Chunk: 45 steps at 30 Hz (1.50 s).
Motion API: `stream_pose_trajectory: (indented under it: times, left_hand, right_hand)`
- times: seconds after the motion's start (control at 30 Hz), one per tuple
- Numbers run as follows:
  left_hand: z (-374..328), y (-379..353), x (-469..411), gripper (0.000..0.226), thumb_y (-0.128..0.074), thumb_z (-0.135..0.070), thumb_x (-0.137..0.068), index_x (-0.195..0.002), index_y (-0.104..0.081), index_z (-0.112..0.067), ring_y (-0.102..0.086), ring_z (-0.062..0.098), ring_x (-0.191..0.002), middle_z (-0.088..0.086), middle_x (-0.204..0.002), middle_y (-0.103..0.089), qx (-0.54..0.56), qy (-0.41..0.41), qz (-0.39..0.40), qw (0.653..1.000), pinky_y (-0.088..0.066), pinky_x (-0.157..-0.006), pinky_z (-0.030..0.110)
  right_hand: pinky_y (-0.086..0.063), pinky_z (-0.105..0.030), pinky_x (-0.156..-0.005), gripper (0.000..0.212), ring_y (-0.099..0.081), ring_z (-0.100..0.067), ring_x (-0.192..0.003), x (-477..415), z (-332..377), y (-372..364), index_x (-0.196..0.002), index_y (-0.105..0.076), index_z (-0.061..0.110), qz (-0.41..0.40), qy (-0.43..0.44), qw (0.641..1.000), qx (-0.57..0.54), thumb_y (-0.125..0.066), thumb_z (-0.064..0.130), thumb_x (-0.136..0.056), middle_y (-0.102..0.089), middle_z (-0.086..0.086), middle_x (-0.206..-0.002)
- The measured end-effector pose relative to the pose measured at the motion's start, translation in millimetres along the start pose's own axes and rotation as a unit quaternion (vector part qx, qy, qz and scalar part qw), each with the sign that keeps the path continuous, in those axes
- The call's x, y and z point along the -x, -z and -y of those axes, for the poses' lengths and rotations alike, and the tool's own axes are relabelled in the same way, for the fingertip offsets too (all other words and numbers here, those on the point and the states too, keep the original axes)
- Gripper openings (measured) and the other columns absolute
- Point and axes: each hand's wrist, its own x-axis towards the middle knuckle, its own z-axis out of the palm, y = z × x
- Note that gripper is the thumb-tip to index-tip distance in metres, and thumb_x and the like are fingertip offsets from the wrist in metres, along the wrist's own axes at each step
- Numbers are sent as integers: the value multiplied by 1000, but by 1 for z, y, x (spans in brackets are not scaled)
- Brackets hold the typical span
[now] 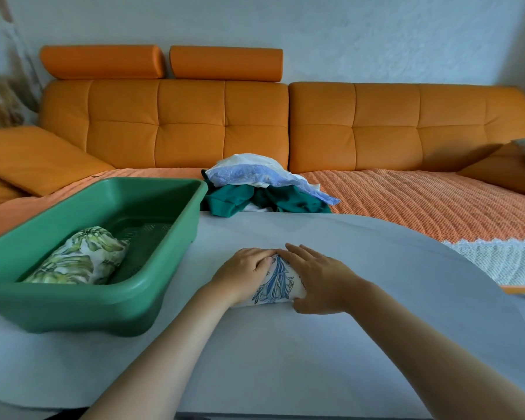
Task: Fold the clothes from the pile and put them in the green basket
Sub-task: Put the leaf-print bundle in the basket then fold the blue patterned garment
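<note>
A rolled blue-floral garment (pixel 278 283) is held on the tabletop (pixel 285 359) by the left hand (pixel 244 268), grip curled round it, and pressed by the right hand (pixel 319 280), fingers straight.

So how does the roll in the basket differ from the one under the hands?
Print: the leaf roll has green and yellow leaves; the blue roll has blue flowers. Place: the leaf roll lies in the basket, the blue roll on the table. Handling: the leaf roll lies untouched; the left hand grips the blue roll and the right hand presses on it. Both are white cloth rolled into compact bundles.
</note>
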Motion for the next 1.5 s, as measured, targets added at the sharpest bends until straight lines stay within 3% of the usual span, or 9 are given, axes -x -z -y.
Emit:
stream_pose_trajectory:
  times: [0.17,0.3,0.47,0.67,0.87,1.03,1.13,1.33,1.5]
  left_hand:
    - [-1,3,6,47,-20,-40,-107,-148,-41,-35,-41,18,-132,-6,-144,-50,-60,23,10,998,-35,-110,39]
    - [-9,7,20,47,-20,-39,-105,-132,-52,-19,-49,24,-116,6,-128,-56,-187,45,1,981,-41,-98,40]
    - [-26,9,37,44,-31,-48,-104,-109,-58,-14,-54,24,-99,6,-110,-60,-185,42,-14,982,-43,-83,35]
    - [-37,15,49,38,-34,-47,-103,-86,-52,-17,-51,19,-80,-3,-86,-54,-171,38,-21,984,-39,-68,32]
    - [-32,14,23,24,-37,-18,-103,-116,-57,-17,-47,16,-108,-2,-118,-54,-83,-13,-183,979,-42,-87,27]
    - [-36,-8,-5,45,-31,-23,-107,-152,-36,-27,-16,10,-148,-7,-159,-29,4,-56,-60,997,-17,-120,29]
    - [-26,-20,-9,46,-27,-34,-108,-154,-30,-36,-16,9,-149,-13,-160,-26,86,2,-22,996,-16,-122,31]
    - [-7,-14,-6,44,-27,-43,-107,-150,-36,-41,-31,10,-143,-13,-155,-35,114,42,0,993,-27,-117,34]
    - [-7,-11,-4,43,-30,-44,-106,-148,-39,-43,-35,11,-141,-12,-152,-39,121,44,7,992,-30,-117,36]
  right_hand:
    - [-10,-48,-125,92,-6,-19,-155,-3,-17,0,-160,-7,36,-24,31,998,39,-60,58,-88,-9,3,-168]
    - [-4,-51,-124,81,6,-25,-155,-2,-28,-4,-157,5,44,-16,-54,996,66,-50,53,-99,6,-2,-169]
    - [-19,-48,-123,65,-6,-24,-154,-3,-10,-5,-155,-23,47,-42,-119,975,-185,-39,16,-100,-6,0,-168]
    - [-11,-38,-125,52,-2,-17,-155,-5,7,-18,-156,-26,39,-67,-120,959,-249,-35,38,-105,-7,3,-168]
    - [-5,-37,-124,55,6,-18,-155,-10,6,-30,-159,-20,34,-72,-94,968,-220,-32,41,-106,-2,1,-168]
    - [-7,-42,-125,74,5,-16,-155,-16,4,-43,-160,-20,22,-124,-54,967,-218,-12,57,-95,-12,-3,-167]
    - [-7,-45,-126,75,13,-15,-154,-6,4,-34,-161,-14,26,-92,-63,967,-230,-34,62,-97,0,-2,-168]
    - [-10,-44,-121,132,33,-9,-146,15,2,0,-156,13,41,81,1,989,-124,-76,75,-64,30,20,-160]
    - [-30,-46,-120,110,7,-16,-154,17,5,2,-160,-9,34,5,15,996,-82,-75,52,-74,2,8,-167]
